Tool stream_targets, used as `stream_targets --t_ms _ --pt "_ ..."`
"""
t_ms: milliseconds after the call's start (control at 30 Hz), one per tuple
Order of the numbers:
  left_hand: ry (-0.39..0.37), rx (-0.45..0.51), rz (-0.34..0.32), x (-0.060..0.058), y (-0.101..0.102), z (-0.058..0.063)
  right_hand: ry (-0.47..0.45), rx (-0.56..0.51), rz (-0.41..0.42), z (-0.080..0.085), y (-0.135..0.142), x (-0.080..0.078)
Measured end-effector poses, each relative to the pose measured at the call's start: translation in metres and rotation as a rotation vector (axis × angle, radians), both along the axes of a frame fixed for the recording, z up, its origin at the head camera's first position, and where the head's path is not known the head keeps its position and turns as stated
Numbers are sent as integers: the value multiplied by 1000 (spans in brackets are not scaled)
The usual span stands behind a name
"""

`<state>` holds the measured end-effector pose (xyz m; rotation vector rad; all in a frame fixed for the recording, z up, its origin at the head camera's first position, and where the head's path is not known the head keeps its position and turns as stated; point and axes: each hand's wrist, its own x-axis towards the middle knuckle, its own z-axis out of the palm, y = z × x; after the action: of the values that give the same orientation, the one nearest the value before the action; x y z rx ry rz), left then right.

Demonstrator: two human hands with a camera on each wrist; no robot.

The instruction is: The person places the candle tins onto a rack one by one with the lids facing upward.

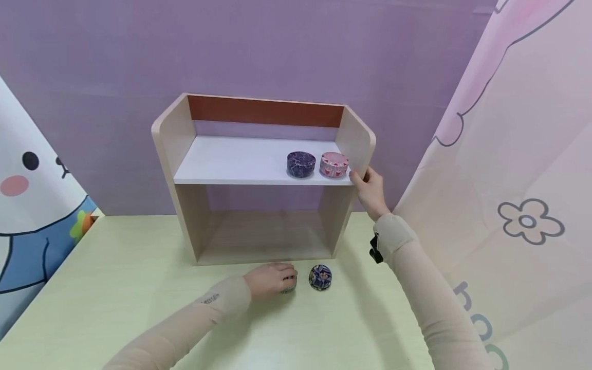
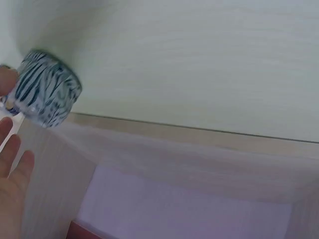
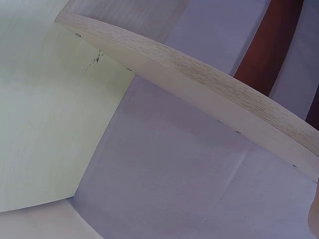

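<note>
My left hand [image 1: 272,279] is over a small round tin [image 1: 289,289] on the table, partly covering it. In the left wrist view this tin [image 2: 48,89] has a dark-and-white leafy pattern, and the fingers [image 2: 21,167] are spread apart from the thumb beside it. A second tin [image 1: 320,277], dark blue with a patterned lid, sits just to the right. My right hand [image 1: 371,192] grips the right side panel of a wooden shelf unit [image 1: 358,134], thumb on the inner side at shelf height.
On the white upper shelf [image 1: 231,159] stand a dark purple tin [image 1: 301,165] and a pink tin [image 1: 334,165], side by side near the right panel. The unit rests on a pale green table [image 1: 139,303]. Behind hangs a purple cloth [image 1: 277,51]; a printed curtain [image 1: 518,169] borders the right.
</note>
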<state>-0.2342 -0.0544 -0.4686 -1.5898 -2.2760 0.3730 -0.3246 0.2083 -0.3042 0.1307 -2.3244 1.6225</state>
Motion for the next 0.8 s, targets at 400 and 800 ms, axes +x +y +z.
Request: stream_targets --t_ms 400,800 --pt "52 -183 95 -5 4 -14 5 -32 -4 0 -1 -1" --pt "100 -273 93 -17 10 -30 -19 -9 -36 -1 -1 -1"
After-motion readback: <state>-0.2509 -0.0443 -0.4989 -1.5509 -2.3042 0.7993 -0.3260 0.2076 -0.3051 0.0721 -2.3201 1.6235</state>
